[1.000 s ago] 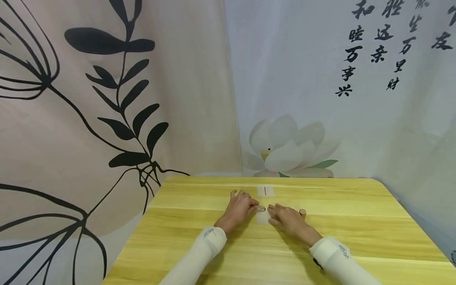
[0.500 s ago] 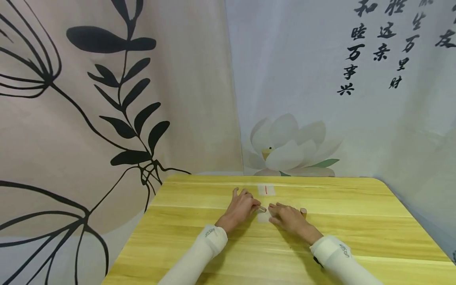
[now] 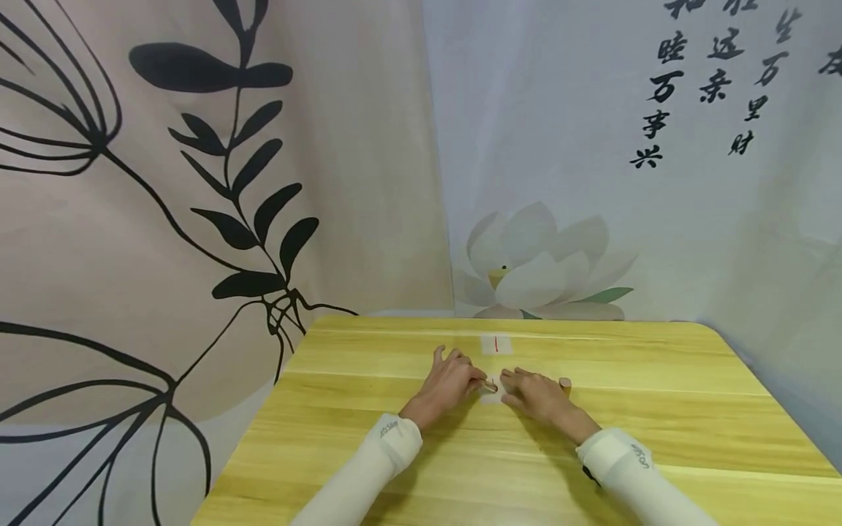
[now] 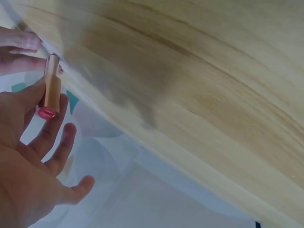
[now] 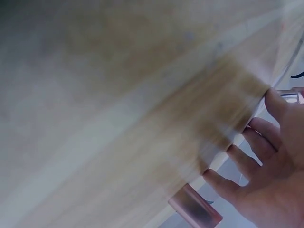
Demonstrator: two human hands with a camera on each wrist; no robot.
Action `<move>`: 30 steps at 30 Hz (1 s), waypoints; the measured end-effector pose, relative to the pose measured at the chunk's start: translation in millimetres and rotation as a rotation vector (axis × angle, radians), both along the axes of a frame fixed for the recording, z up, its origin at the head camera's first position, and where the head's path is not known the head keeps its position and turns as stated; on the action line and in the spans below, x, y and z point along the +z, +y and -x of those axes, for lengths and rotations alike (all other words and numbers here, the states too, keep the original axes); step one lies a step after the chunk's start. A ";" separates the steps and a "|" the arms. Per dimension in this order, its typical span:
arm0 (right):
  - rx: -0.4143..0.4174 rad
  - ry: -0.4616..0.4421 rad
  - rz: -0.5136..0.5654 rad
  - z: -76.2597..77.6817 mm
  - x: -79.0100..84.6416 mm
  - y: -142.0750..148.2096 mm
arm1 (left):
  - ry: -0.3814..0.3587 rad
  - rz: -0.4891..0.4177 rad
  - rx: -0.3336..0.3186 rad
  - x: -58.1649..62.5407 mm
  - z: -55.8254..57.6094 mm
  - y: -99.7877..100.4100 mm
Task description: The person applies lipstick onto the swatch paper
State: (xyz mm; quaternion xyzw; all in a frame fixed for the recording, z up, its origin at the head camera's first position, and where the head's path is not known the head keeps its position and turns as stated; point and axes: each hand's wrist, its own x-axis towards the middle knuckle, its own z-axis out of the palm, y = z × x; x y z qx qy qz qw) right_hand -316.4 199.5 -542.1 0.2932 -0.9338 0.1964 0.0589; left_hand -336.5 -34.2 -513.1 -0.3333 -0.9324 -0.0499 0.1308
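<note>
My left hand [image 3: 450, 381] pinches a slim gold lipstick tube [image 4: 52, 88] between thumb and fingers, and its base shows a red label. In the head view the lipstick [image 3: 490, 387] lies low over a small pale paper [image 3: 488, 399] on the table. My right hand [image 3: 536, 394] rests beside that paper, its fingers stretched out and the fingertips [image 5: 209, 173] touching the tabletop. Just past its outer side stands a rose-gold lipstick cap [image 5: 195, 206], upright on the wood. Fingers hide part of the tube and the paper's edges.
Farther back on the yellow wood-grain table [image 3: 368, 453] lies a second pale paper [image 3: 505, 349] with a short red line on it. A printed curtain [image 3: 368, 183] with plants and characters hangs behind the table's far edge.
The left hand and the lipstick shift slightly to the right over the near paper. The right hand keeps its place beside it, while the head view tilts a little downward.
</note>
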 end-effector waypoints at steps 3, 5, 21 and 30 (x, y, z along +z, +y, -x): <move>0.006 0.006 0.008 0.0 -0.1 0.7 | -0.002 0.008 -0.004 0.8 -2.7 -0.2; 0.011 0.010 0.012 0.1 0.3 1.0 | -0.004 0.009 -0.005 1.4 -4.4 -0.2; 0.006 -0.035 0.006 -0.5 0.3 1.6 | -0.014 0.020 -0.014 4.5 -14.9 0.3; 0.005 -0.028 0.021 -0.7 -1.5 0.2 | -0.030 -0.024 -0.004 5.5 -19.0 -3.8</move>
